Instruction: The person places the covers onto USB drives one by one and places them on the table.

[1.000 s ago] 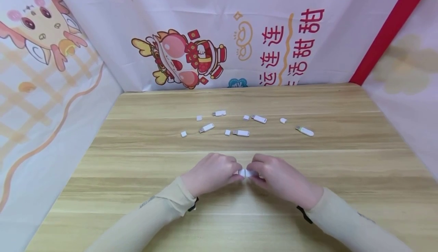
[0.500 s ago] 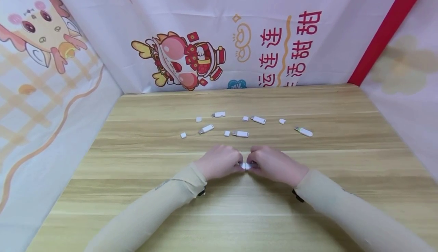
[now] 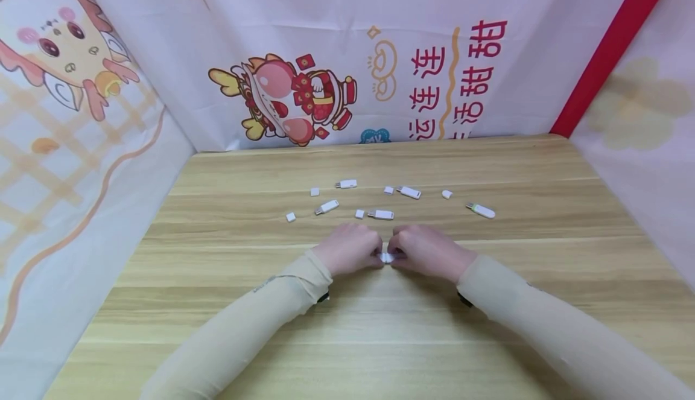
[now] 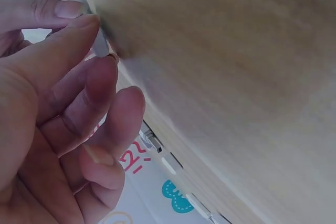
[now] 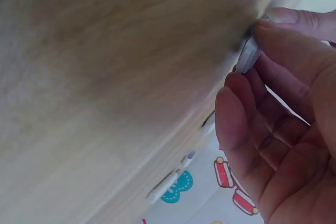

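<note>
My left hand (image 3: 350, 249) and right hand (image 3: 431, 254) meet over the middle of the wooden table, pinching a small white USB flash drive (image 3: 387, 257) between them. Each thumb and forefinger has one end, and only its short white middle shows from above. In the left wrist view, the flash drive (image 4: 101, 43) sticks out below the thumb tip, while the other fingers of that hand are bent. Seen from the right wrist, the flash drive (image 5: 249, 56) lies close over the tabletop with fingertips along its edge.
Beyond the hands lie several uncapped white USB drives, including one at the back (image 3: 346, 184) and a green-banded drive (image 3: 481, 210) at the right. Small white caps, such as the leftmost cap (image 3: 291, 216), lie left of their connectors. A printed cloth wall (image 3: 336, 20) borders the table (image 3: 228, 327).
Both hands have moved forward, away from the body, and a little closer together, still pinching the flash drive. The loose drives and caps lie as before; the head view has shifted slightly.
</note>
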Demonstrator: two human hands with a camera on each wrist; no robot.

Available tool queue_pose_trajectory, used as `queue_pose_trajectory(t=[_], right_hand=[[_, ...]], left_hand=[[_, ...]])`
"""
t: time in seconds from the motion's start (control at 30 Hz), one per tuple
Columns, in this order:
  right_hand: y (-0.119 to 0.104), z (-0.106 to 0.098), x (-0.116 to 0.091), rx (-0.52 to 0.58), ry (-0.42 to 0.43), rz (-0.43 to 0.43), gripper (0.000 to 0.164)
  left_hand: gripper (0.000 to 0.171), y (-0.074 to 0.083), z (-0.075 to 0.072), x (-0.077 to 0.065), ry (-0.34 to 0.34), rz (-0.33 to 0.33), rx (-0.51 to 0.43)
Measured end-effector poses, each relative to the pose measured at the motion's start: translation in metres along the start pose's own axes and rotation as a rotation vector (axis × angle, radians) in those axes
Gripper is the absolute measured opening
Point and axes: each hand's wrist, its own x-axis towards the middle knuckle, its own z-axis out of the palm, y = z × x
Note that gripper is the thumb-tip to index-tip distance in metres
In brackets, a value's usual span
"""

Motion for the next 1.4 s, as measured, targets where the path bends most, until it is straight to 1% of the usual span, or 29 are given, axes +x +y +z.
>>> queue_pose_trajectory(t=[0.23,0.43,0.63,0.83,0.97,1.07,1.2,1.3,1.4], right_hand=[[0.0042,0.0052,0.0030,-0.036,0.030,-0.008,0.007],[0.0007,0.0038,0.0043,-0.005,-0.001,0.063,0.011],[-0.0023,0.0042,0.0061,0.003,-0.016,0.119,0.013],[-0.0028,0.0062,0.0058,0.000,-0.003,0.132,0.014],[-0.0034,0.0057,0.0060,0.031,-0.014,0.146,0.013],[-0.0028,0.0054,0.0053,0.053,-0.021,0.150,0.012],[-0.0031,0.0030,0.0039,0.075,-0.039,0.148,0.011],[-0.0036,0.0006,0.0036,0.098,-0.069,0.155,0.010],[-0.0024,-0.0013,0.0037,0.124,-0.106,0.165,0.010]], left_hand=[[0.016,-0.0026,0.0017,0.0029,0.017,-0.015,0.009],[0.014,-0.0007,0.0020,0.0049,0.022,-0.033,0.003],[0.013,0.0025,0.0036,0.0050,0.043,-0.034,0.036],[0.013,0.0021,0.0043,0.0048,0.054,-0.069,-0.006],[0.012,0.0007,0.0050,0.0048,0.045,-0.084,-0.041],[0.011,0.0004,0.0050,0.0043,0.038,-0.089,-0.049],[0.012,0.0019,0.0042,0.0032,0.035,-0.081,-0.022],[0.014,0.0014,0.0044,0.0021,0.031,-0.058,-0.007],[0.014,-0.0039,0.0046,0.0009,0.008,-0.042,-0.040]])
